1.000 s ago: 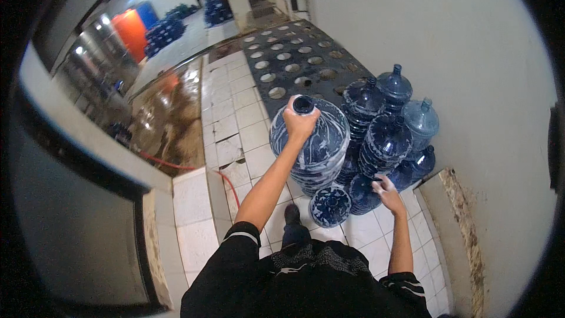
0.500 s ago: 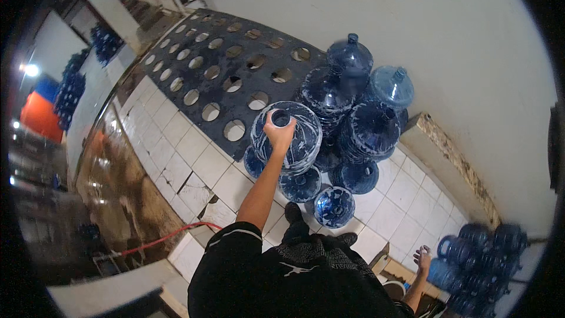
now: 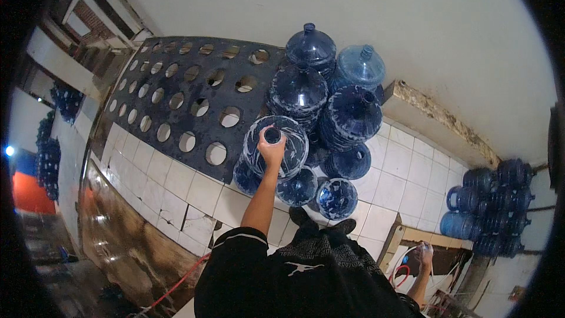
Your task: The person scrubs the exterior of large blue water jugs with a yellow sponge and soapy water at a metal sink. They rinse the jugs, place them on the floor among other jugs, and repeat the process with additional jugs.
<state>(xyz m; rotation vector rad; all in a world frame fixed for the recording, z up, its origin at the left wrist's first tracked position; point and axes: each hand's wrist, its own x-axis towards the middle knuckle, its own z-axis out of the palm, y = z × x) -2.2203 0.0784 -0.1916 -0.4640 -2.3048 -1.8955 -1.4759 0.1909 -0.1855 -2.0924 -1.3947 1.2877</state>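
My left hand [image 3: 272, 152] is wrapped round the neck of a large blue water jug [image 3: 294, 154], which is streaked with white foam. This jug stands upright among other blue jugs on the tiles, beside a black board with round holes [image 3: 194, 106]. Close by my feet are a low blue jug [image 3: 296, 187] and another one with a shiny round end facing up [image 3: 336, 199]. My right hand [image 3: 424, 254] is out at the lower right, its fingers curled beside a thin white hose [image 3: 402, 254]; whatever is in them is too small to make out.
Foamy jugs [image 3: 354, 115] are stacked against the pale wall at the back. A stone-topped ledge [image 3: 441, 121] juts out to their right. More blue jugs [image 3: 491, 203] lie piled at the far right. Wet brown ground [image 3: 123, 224] and a red hose [image 3: 182, 277] are on the left.
My view has swung to the right, bringing more of the right-hand jug pile and the hoses into sight. My left hand keeps its grip on the jug's neck. My right hand stays out at the side.
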